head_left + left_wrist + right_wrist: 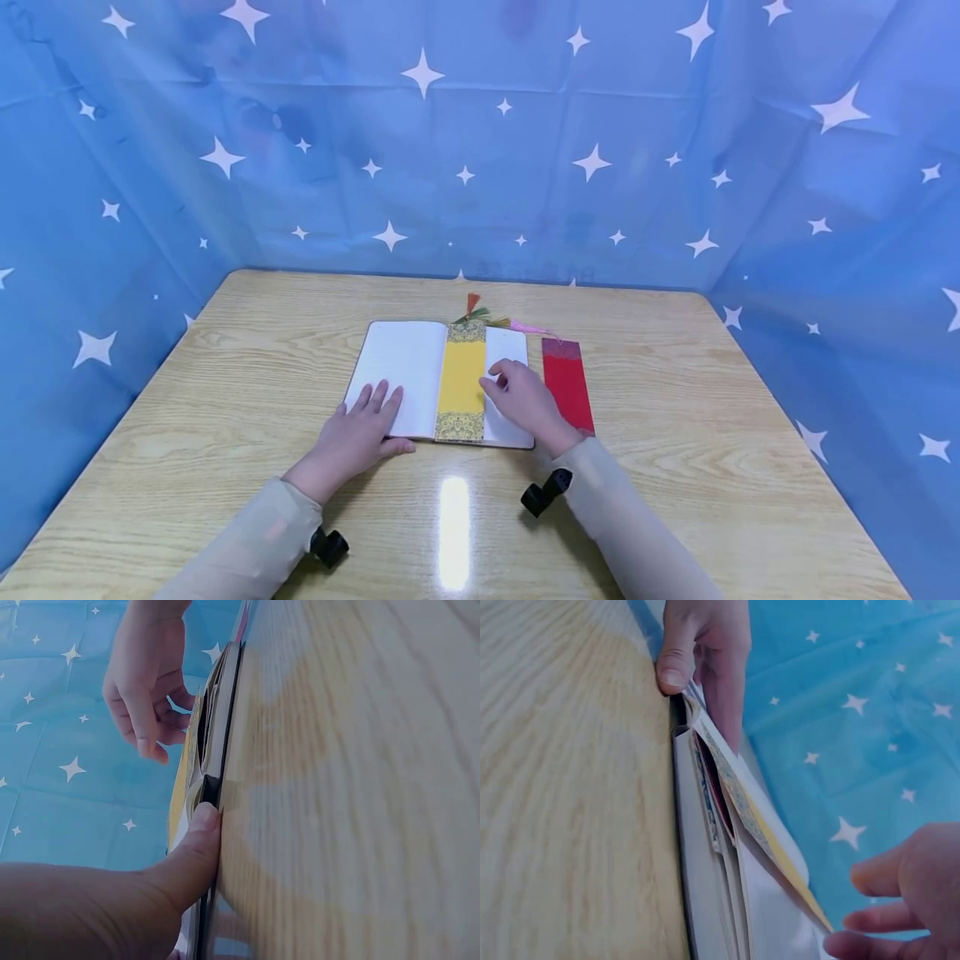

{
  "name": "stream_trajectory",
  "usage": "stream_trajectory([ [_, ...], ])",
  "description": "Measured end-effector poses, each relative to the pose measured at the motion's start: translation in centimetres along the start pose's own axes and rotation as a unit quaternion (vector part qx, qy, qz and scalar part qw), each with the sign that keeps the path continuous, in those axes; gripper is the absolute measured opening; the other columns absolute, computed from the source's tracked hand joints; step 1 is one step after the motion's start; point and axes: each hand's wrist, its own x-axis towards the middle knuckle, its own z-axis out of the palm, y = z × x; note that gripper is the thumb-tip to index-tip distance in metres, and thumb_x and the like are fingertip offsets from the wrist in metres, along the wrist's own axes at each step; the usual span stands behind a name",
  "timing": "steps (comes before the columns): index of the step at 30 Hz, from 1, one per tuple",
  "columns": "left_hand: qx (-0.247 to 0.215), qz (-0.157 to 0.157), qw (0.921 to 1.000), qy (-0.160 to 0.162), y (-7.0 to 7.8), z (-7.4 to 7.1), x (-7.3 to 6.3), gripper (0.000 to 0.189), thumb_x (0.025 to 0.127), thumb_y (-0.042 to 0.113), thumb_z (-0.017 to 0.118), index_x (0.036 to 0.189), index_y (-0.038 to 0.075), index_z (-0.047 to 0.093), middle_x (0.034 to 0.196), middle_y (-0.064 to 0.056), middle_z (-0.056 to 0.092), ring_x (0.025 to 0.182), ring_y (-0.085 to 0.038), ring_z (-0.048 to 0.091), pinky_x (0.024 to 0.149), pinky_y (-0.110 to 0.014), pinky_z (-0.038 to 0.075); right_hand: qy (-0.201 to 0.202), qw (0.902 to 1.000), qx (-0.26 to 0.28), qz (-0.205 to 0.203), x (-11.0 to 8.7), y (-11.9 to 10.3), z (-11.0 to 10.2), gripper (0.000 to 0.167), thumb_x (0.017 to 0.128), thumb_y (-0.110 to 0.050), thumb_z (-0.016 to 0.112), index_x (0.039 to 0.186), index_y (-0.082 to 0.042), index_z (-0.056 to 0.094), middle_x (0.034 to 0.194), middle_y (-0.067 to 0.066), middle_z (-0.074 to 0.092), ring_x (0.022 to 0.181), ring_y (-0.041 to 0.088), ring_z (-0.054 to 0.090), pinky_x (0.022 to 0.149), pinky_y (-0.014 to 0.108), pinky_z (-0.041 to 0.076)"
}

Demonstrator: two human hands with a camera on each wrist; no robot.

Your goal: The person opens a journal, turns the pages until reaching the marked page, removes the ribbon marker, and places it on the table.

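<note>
An open notebook (405, 358) with blank white pages lies on the table. Along its fold, on the right page, is a yellow bookmark (462, 375) with patterned ends. My left hand (360, 437) rests spread on the left page, its thumb against the near edge. Just over the right page, beside the yellow bookmark, my right hand (521, 396) has loosely bent fingers and holds nothing; in the left wrist view they stand off the page. Between the right-hand pages, patterned bookmark ends (709, 795) show. To the right lies a red bookmark (567, 383), partly behind my right wrist.
Orange and green tassels (474, 312) stick out past the notebook's far edge, and a pink tassel (528, 327) runs towards the red bookmark. A wooden table (675, 500) carries everything. Behind it hangs a blue cloth (525, 200) with white stars.
</note>
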Motion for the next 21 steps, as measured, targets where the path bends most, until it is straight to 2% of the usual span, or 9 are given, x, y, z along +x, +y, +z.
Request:
stream_trajectory([
  [5,0.000,0.001,1.0000,-0.002,0.1,0.0,0.1,0.087,0.083,0.062,0.050,0.145,0.006,0.030,0.147,-0.023,0.025,0.133,-0.043,0.024,0.096,-0.066,0.028,-0.008,0.9988,0.022,0.043,0.7,0.2,0.4,0.024,0.089,-0.031,0.063,0.099,-0.009,0.062,0.078,0.001,0.058,0.066,0.017,0.051,0.057,0.028,0.045],
  [10,0.001,0.000,1.0000,-0.005,0.2,-0.1,0.1,0.086,0.083,0.062,0.050,0.145,0.006,0.031,0.147,-0.023,0.026,0.132,-0.043,0.025,0.096,-0.065,0.029,-0.008,0.9966,0.033,0.076,1.1,0.1,0.7,0.022,0.089,-0.032,0.062,0.091,-0.009,0.061,0.076,0.002,0.057,0.065,0.019,0.051,0.056,0.028,0.043],
  [21,0.008,-0.008,0.9999,-0.011,0.2,-0.1,0.2,0.085,0.083,0.062,0.050,0.145,0.007,0.032,0.147,-0.022,0.026,0.133,-0.042,0.026,0.095,-0.065,0.030,-0.025,0.9918,0.058,0.111,2.4,0.0,1.2,0.025,0.090,-0.032,0.061,0.086,-0.007,0.062,0.077,0.005,0.057,0.066,0.020,0.050,0.057,0.028,0.041],
])
